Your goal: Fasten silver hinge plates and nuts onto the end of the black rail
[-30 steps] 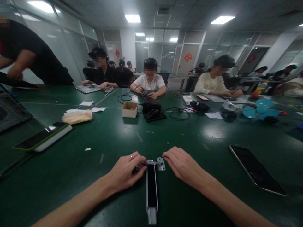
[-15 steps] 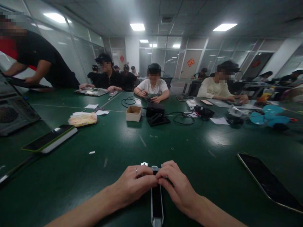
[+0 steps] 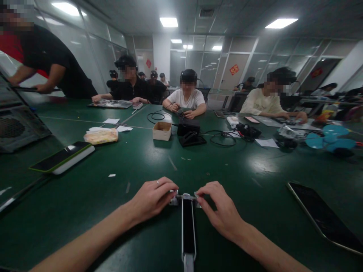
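Observation:
A long narrow black bar with a silver rim lies lengthwise on the green table in front of me, with a pale flat piece at its near end. Across its far end runs a small silver metal crosspiece that sticks out on both sides. My left hand, ring on one finger, pinches the crosspiece's left end between thumb and fingers. On the opposite side, my right hand pinches the right end. The fingertips partly cover both ends, so their exact shape is hidden.
A dark phone lies at right. To the left are a green-edged device and a wrapped packet. Farther off stand a small open box, a black stand and a blue fan-like object. Several people sit around the table.
My hands have moved apart, from nearly touching over the bar's far end to either side of it, uncovering the black surface. The camera view has shifted slightly.

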`<state>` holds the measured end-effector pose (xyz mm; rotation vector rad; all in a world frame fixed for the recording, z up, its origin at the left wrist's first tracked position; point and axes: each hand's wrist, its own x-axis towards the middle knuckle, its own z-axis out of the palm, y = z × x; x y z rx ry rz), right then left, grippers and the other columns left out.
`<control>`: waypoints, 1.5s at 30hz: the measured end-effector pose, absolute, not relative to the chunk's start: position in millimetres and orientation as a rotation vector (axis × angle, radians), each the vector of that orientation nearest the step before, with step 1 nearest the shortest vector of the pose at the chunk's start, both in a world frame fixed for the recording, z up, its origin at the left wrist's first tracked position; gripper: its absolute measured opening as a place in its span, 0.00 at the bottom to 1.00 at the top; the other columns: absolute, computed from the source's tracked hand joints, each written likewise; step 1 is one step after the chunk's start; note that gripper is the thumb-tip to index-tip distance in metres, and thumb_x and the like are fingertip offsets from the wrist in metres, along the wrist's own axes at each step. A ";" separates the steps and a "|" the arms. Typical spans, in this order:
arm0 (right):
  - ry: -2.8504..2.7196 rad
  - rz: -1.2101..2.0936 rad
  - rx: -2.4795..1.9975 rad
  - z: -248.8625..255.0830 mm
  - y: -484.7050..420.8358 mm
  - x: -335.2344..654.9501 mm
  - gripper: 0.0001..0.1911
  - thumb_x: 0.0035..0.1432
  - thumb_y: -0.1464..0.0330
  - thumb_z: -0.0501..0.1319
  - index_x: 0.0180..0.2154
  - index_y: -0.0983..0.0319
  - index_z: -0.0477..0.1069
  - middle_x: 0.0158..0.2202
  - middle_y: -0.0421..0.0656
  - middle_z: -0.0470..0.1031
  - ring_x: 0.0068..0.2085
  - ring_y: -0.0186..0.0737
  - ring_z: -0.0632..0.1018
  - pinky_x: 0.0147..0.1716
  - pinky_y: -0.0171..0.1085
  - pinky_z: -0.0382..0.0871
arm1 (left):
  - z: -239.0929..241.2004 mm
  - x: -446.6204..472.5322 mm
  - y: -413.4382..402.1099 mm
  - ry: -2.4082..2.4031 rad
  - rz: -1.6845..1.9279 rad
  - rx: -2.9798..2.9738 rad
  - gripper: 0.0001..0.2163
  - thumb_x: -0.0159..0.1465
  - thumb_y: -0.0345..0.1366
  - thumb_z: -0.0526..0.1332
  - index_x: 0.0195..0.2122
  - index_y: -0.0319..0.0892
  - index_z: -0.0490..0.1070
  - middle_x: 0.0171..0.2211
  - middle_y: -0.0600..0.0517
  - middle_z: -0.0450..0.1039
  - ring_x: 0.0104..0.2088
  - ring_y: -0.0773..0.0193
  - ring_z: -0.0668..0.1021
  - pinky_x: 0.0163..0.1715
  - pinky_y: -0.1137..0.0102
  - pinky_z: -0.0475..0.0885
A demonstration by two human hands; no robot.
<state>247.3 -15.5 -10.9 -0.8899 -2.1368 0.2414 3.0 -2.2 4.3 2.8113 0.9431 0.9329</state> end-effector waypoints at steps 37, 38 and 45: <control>-2.323 0.321 -1.167 -5.3 -11.5 255.5 0.04 0.57 0.73 0.58 0.32 0.62 0.71 0.29 0.42 0.72 0.32 0.39 0.71 0.32 0.38 0.63 | 4.2 6.8 -3.3 1.130 0.526 2.584 0.07 0.63 0.29 0.58 0.41 0.39 0.72 0.37 0.49 0.74 0.32 0.65 0.77 0.31 0.72 0.72; -2.324 0.326 -1.172 -5.2 -11.5 255.4 0.04 0.57 0.73 0.58 0.32 0.62 0.71 0.29 0.42 0.72 0.32 0.39 0.71 0.32 0.38 0.63 | 4.3 6.9 -3.3 1.134 0.520 2.579 0.07 0.63 0.29 0.58 0.41 0.39 0.72 0.37 0.49 0.74 0.32 0.64 0.77 0.31 0.72 0.72; -2.325 0.356 -1.166 -4.4 -11.2 254.7 0.04 0.57 0.73 0.58 0.32 0.63 0.72 0.29 0.42 0.73 0.32 0.39 0.71 0.32 0.39 0.63 | 5.2 8.0 -4.3 1.225 0.461 2.582 0.07 0.63 0.31 0.59 0.40 0.38 0.72 0.35 0.49 0.74 0.32 0.63 0.77 0.31 0.70 0.72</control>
